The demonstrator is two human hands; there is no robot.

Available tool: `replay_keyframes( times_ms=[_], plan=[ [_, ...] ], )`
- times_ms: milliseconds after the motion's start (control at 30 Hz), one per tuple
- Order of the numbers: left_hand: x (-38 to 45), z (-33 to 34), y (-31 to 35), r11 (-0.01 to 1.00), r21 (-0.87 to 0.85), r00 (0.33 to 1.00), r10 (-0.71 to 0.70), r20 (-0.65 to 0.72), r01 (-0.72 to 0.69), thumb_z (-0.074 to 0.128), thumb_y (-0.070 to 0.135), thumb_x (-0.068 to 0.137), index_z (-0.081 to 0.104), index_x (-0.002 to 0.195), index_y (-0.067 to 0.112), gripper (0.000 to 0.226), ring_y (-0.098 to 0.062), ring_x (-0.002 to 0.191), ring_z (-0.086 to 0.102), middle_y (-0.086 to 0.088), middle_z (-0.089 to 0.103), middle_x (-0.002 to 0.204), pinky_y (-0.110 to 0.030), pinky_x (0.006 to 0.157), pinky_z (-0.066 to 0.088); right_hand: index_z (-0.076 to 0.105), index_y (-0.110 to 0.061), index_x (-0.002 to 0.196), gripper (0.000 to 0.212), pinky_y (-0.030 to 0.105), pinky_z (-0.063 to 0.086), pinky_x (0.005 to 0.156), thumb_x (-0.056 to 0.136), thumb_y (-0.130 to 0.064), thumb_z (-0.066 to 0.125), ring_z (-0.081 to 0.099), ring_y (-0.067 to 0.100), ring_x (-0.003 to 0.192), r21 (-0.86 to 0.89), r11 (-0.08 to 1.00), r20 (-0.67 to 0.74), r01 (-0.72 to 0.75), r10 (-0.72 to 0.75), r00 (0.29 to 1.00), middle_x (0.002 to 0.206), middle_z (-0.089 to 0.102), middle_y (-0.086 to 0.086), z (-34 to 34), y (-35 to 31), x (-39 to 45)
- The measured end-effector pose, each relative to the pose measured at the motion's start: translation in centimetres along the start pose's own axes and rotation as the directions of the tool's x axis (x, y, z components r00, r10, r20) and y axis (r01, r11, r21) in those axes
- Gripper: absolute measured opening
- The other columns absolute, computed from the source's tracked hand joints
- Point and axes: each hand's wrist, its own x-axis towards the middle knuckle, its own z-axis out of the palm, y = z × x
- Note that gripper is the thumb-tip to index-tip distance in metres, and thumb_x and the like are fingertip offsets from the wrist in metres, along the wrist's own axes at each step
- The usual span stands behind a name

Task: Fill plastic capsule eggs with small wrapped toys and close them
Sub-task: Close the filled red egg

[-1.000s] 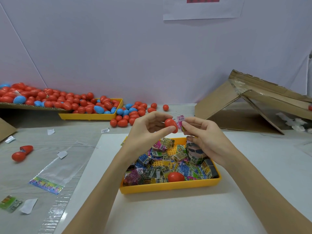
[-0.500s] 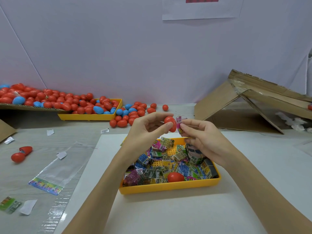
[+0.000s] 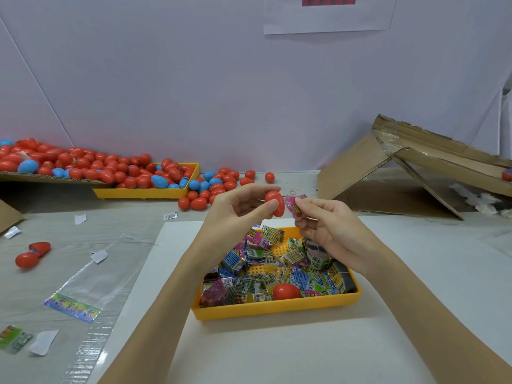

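At centre frame I see a yellow plastic tray (image 3: 277,308) of crinkly barcoded wrapped toys (image 3: 300,278). Above it, my left hand (image 3: 235,214) pinches a glossy red egg half (image 3: 274,203); my right hand (image 3: 329,231) pinches a pink wrapped toy (image 3: 294,206) touching it. Print unreadable.

Red egg half (image 3: 275,203) touching pink wrapped toy (image 3: 295,207) above tray.

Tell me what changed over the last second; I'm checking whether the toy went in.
Little: the right hand brought the pink wrapped toy closer, against the red egg half gripped by the left hand. Not visibly inside. Both grips and the yellow tray are unchanged.
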Motion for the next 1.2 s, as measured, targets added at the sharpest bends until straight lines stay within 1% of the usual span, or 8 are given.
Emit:
replay_keyframes(
  times_ms=[67, 167, 333, 500, 700, 833, 1033, 1200],
  plan=[
    [0.02, 0.00, 0.06, 1.000, -0.014, 1.000, -0.006, 0.003, 0.006, 0.074, 0.039, 0.090, 0.075, 0.112, 0.047, 0.024, -0.011, 0.103, 0.073, 0.010, 0.078, 0.110, -0.016, 0.084, 0.056, 0.080, -0.013, 0.086, 0.020, 0.021, 0.051, 0.067, 0.089, -0.030, 0.070, 0.058, 0.009, 0.070, -0.003, 1.000, 0.003, -0.007, 0.007, 1.000, 0.078, 0.064, 0.002, 0.16, -0.08, 0.00],
    [-0.01, 0.01, 0.00, 1.000, -0.026, 1.000, -0.013, 0.011, 0.013, 0.074, 0.039, 0.090, 0.075, 0.115, 0.042, 0.026, -0.013, 0.103, 0.074, 0.007, 0.078, 0.110, -0.016, 0.085, 0.055, 0.079, -0.010, 0.091, 0.021, 0.022, 0.050, 0.066, 0.089, -0.030, 0.070, 0.058, 0.010, 0.071, 0.004, 1.000, -0.006, -0.005, 0.005, 1.000, 0.080, 0.064, 0.003, 0.22, -0.14, -0.02],
    [0.03, -0.02, -0.21, 0.999, -0.022, 0.999, -0.030, 0.022, 0.030, 0.073, 0.039, 0.091, 0.074, 0.120, 0.033, 0.030, -0.017, 0.102, 0.074, 0.005, 0.078, 0.110, -0.021, 0.089, 0.057, 0.077, -0.007, 0.097, 0.025, 0.020, 0.051, 0.063, 0.087, -0.030, 0.071, 0.058, 0.010, 0.072, 0.010, 1.000, -0.010, 0.000, 0.000, 1.000, 0.082, 0.065, 0.004, 0.16, -0.30, -0.18],
    [0.11, 0.01, -0.36, 0.999, -0.016, 0.999, -0.036, 0.030, 0.036, 0.073, 0.034, 0.093, 0.074, 0.122, 0.028, 0.030, -0.015, 0.101, 0.074, 0.005, 0.078, 0.109, -0.018, 0.087, 0.056, 0.078, -0.006, 0.102, 0.028, 0.021, 0.051, 0.067, 0.086, -0.028, 0.072, 0.058, 0.010, 0.072, -0.021, 0.999, -0.002, 0.026, -0.026, 1.000, 0.084, 0.066, 0.004, 0.19, -0.19, -0.13],
    [0.11, 0.01, -0.44, 0.999, -0.011, 0.999, -0.038, 0.037, 0.038, 0.074, 0.033, 0.093, 0.073, 0.120, 0.026, 0.028, -0.016, 0.099, 0.075, 0.004, 0.078, 0.108, -0.019, 0.087, 0.056, 0.083, -0.017, 0.095, 0.019, 0.021, 0.053, 0.069, 0.086, -0.030, 0.073, 0.059, 0.008, 0.071, -0.073, 0.996, 0.028, 0.047, -0.045, 0.999, 0.081, 0.070, 0.000, 0.18, -0.21, -0.16],
    [0.10, 0.01, -0.49, 0.998, -0.027, 0.998, -0.050, 0.044, 0.051, 0.075, 0.030, 0.092, 0.071, 0.121, 0.020, 0.031, -0.019, 0.097, 0.075, 0.001, 0.078, 0.108, -0.023, 0.086, 0.058, 0.083, -0.019, 0.095, 0.017, 0.022, 0.055, 0.072, 0.087, -0.030, 0.073, 0.061, 0.007, 0.072, -0.085, 0.995, 0.038, 0.044, -0.041, 0.998, 0.083, 0.071, 0.000, 0.17, -0.16, -0.17],
    [0.01, 0.14, -0.37, 0.998, -0.038, 0.998, -0.051, 0.046, 0.053, 0.077, 0.032, 0.089, 0.070, 0.115, 0.021, 0.030, -0.019, 0.092, 0.075, 0.000, 0.078, 0.105, -0.023, 0.082, 0.058, 0.083, -0.018, 0.098, 0.019, 0.023, 0.055, 0.075, 0.087, -0.031, 0.073, 0.061, 0.008, 0.075, -0.108, 0.993, 0.041, 0.036, -0.032, 0.999, 0.083, 0.071, -0.001, 0.18, -0.14, -0.21],
    [0.06, 0.33, -0.50, 0.995, -0.084, 0.998, -0.056, 0.037, 0.059, 0.079, 0.028, 0.089, 0.071, 0.113, 0.021, 0.026, -0.020, 0.096, 0.075, 0.000, 0.077, 0.107, -0.025, 0.082, 0.059, 0.082, -0.017, 0.098, 0.021, 0.021, 0.055, 0.071, 0.085, -0.033, 0.075, 0.061, 0.007, 0.074, -0.114, 0.993, 0.047, 0.040, -0.035, 0.998, 0.082, 0.070, -0.001, 0.17, -0.10, -0.21]
  ],
)
